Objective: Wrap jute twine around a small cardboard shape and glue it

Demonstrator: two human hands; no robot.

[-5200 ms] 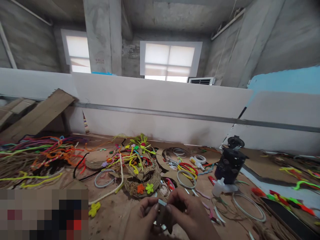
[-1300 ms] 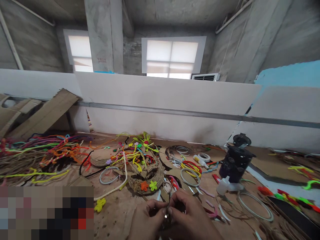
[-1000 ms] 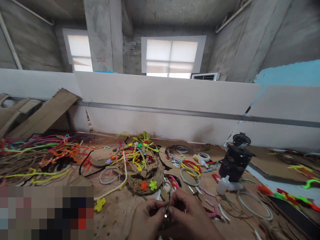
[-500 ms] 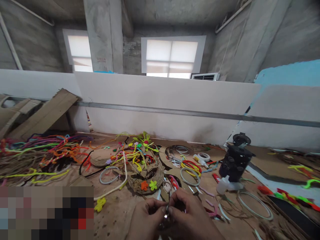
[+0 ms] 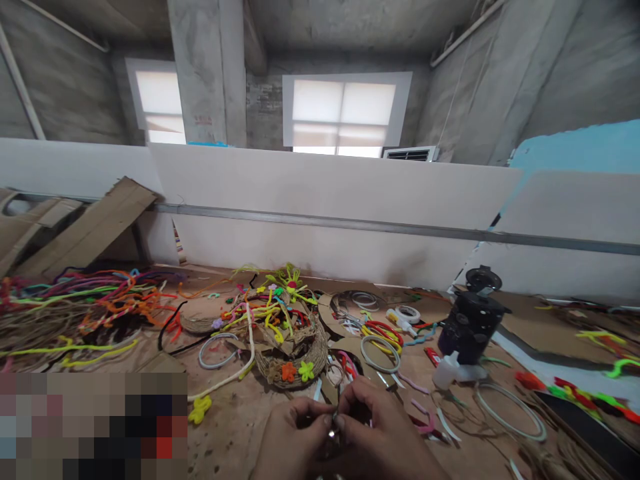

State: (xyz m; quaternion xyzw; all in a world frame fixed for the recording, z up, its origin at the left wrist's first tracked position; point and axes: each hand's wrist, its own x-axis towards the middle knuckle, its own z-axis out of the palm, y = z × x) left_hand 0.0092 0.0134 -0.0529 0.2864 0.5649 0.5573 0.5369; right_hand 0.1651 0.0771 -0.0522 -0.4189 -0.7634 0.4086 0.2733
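Observation:
Low in the middle of the view, my left hand (image 5: 296, 433) and my right hand (image 5: 377, 427) meet with thumbs and forefingers pinched together. Between the fingertips is something small with a bright glint; the fingers cover most of it, so its kind cannot be made out. Just beyond my hands lies a twine-wrapped wreath (image 5: 321, 357), with an orange pipe-cleaner flower (image 5: 289, 371) and a yellow-green flower (image 5: 307, 371) on its near rim. A loose yellow flower (image 5: 200, 409) rests left of my left hand.
Tangled coloured pipe cleaners (image 5: 120, 300) cover the table's left side. Right of the wreath are a pale ring (image 5: 369, 365) and a tape roll (image 5: 416, 311). A black container (image 5: 473, 327) with its lid raised stands behind a white squeeze bottle (image 5: 445, 373). White panels (image 5: 325, 247) border the back.

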